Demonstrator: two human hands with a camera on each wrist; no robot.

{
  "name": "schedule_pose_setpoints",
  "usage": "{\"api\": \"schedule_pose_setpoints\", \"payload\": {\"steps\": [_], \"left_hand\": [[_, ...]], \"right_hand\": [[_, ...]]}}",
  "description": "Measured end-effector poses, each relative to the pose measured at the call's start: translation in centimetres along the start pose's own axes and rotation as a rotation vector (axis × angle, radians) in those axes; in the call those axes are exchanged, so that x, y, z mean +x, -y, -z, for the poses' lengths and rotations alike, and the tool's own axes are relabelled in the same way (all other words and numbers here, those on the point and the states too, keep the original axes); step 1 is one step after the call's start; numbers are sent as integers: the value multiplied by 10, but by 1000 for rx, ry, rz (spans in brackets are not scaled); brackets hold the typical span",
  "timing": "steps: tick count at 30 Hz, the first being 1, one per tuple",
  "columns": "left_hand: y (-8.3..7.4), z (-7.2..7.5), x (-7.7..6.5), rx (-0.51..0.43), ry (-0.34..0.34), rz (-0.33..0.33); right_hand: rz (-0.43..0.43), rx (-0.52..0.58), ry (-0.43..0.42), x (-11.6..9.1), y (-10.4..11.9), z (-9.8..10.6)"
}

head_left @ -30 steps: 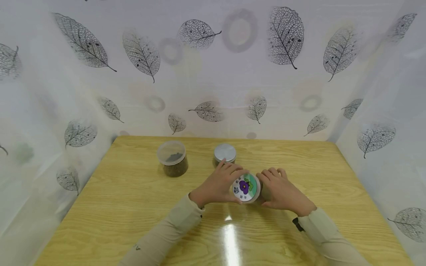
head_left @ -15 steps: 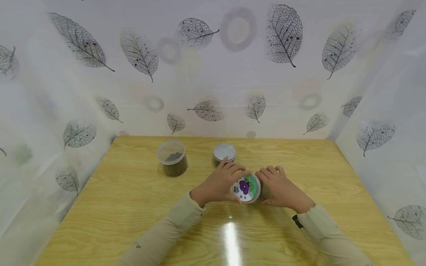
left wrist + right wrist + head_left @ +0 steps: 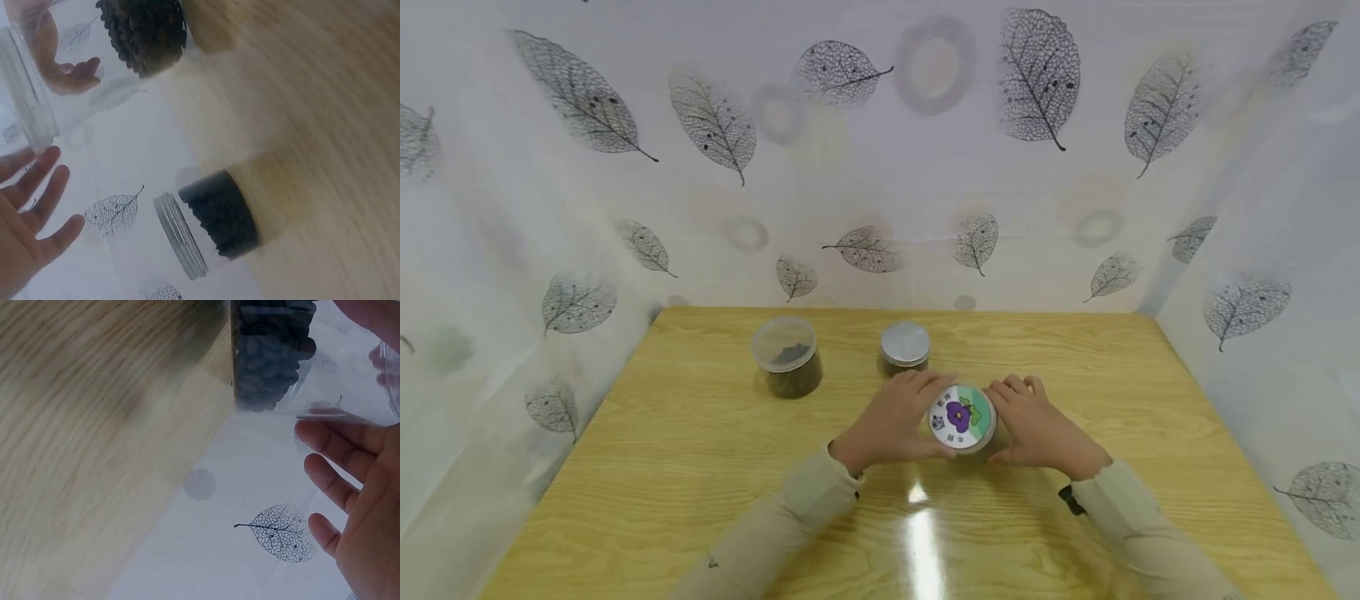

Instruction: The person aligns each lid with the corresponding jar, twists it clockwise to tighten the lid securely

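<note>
A clear plastic jar [image 3: 265, 362] holds dark bean-like pieces at its bottom and stands on the wooden table. Its round lid [image 3: 962, 418] carries a printed purple flower, green leaves and a few characters. My left hand [image 3: 891, 421] curves thumb and fingers round the lid's left side; in the left wrist view the other fingers [image 3: 53, 194] spread off the rim. From the right, my right hand [image 3: 1045, 429] holds the jar's wall between thumb and forefinger, its remaining fingers [image 3: 328, 481] loose beside it. Whether the lid is loose on the jar cannot be told.
Behind my left hand stands a smaller jar with a silver lid [image 3: 906, 342] and dark contents. Farther left is a jar with a translucent lid [image 3: 785, 343], partly filled. A leaf-printed sheet [image 3: 880, 167] walls the table [image 3: 700, 483] at the back and sides.
The lid and my left hand have shifted slightly right, and the lid looks less tilted. My left forefinger has drawn away from in front of the silver-lidded jar. My right hand hardly moved.
</note>
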State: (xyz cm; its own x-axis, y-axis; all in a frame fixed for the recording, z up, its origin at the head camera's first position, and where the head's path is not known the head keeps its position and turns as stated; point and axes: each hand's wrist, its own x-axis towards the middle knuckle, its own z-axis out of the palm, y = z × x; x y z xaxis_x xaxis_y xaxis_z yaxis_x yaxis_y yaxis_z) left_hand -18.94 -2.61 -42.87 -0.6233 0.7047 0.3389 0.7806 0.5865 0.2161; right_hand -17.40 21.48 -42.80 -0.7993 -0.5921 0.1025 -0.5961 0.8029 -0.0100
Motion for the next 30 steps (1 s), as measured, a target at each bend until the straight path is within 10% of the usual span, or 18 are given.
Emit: {"api": "schedule_pose_setpoints", "payload": {"steps": [13, 30], "left_hand": [[-7, 3, -6, -122, 17, 93], [-11, 8, -2, 92, -4, 122]], "right_hand": [[15, 31, -91, -4, 3, -7], [24, -42, -90, 3, 10, -1]]}}
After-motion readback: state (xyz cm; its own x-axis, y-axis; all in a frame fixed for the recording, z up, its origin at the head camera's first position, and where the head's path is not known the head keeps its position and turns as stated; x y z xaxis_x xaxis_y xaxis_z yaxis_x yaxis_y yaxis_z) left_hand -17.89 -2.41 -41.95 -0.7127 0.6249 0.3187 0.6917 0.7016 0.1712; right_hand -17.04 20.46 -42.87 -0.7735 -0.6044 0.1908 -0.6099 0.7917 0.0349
